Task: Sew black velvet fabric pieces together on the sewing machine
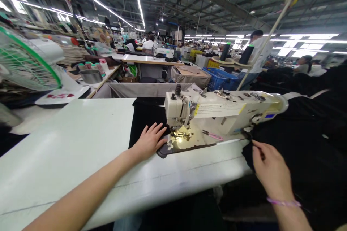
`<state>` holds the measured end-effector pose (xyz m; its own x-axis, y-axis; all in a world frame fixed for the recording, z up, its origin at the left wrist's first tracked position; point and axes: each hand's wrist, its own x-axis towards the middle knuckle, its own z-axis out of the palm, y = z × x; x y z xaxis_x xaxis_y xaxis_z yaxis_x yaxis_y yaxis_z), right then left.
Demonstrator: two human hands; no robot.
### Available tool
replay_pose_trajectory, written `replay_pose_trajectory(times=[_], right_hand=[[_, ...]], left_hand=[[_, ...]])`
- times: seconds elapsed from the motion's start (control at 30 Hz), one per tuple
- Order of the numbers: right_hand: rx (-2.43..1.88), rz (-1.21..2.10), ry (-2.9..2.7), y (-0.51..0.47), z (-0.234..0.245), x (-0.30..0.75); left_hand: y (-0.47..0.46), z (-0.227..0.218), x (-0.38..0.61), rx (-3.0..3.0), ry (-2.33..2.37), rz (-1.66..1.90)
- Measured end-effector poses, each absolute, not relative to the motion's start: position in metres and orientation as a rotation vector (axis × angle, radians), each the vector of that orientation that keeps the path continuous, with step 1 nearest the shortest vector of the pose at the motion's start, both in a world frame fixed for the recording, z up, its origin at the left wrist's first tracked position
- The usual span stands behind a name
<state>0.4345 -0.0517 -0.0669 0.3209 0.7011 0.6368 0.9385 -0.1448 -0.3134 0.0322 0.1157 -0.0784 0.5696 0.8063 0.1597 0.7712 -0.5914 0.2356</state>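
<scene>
Two bare hands, one machine, black cloth on either side. Far left: fan (28,63) by the tabletop's (89,133) far left corner, looks turned away from the cloth, so draught risk seems low.

Next, black panel (145,117), lying from the tabletop's far edge up to the machine's left end. Left hand (151,139) flat on its near part, fingers slightly spread, nothing pinched; thumb at the left end of the machine bed. Main hazard, my call: fingertips are near the presser foot (182,134), so if the machine ran and the hand slid right, a finger could get caught. Uneven palm pressure could also skew or wrinkle the panel.

Sewing machine (227,106) on the right part of the tabletop, work light on. Pink snips (214,136) loose on the machine bed, near its front edge, blades pointing left toward the foot; cloth dragged across might snag on the tips or knock them off.

Right hand (272,168): thumb and forefinger look pinched together on the edge of the black fabric heap (306,155), at the tabletop's right edge. Heap is bulky and looks heavy; its weight could pull the edge out of that small pinch, or several layers could come along with one tug. Black on black, layers can't be told apart. Bracelet (284,203) on that wrist might catch on cloth, minor.
</scene>
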Motion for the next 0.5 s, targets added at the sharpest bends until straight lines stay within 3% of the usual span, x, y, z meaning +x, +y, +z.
replay_pose_trajectory(times=[0.17,0.3,0.5], right_hand=[[-2.310,-0.259,-1.356,-0.080,-0.078,0.539],[-2.273,-0.129,-1.338,-0.084,-0.077,0.547],[-2.343,0.043,-1.235,-0.080,-0.061,0.543]], left_hand=[[0.124,-0.069,0.006,2.624,1.457,0.331],[0.113,-0.057,-0.006,2.654,1.476,0.338],[0.055,-0.043,0.022,2.776,1.079,0.449]])
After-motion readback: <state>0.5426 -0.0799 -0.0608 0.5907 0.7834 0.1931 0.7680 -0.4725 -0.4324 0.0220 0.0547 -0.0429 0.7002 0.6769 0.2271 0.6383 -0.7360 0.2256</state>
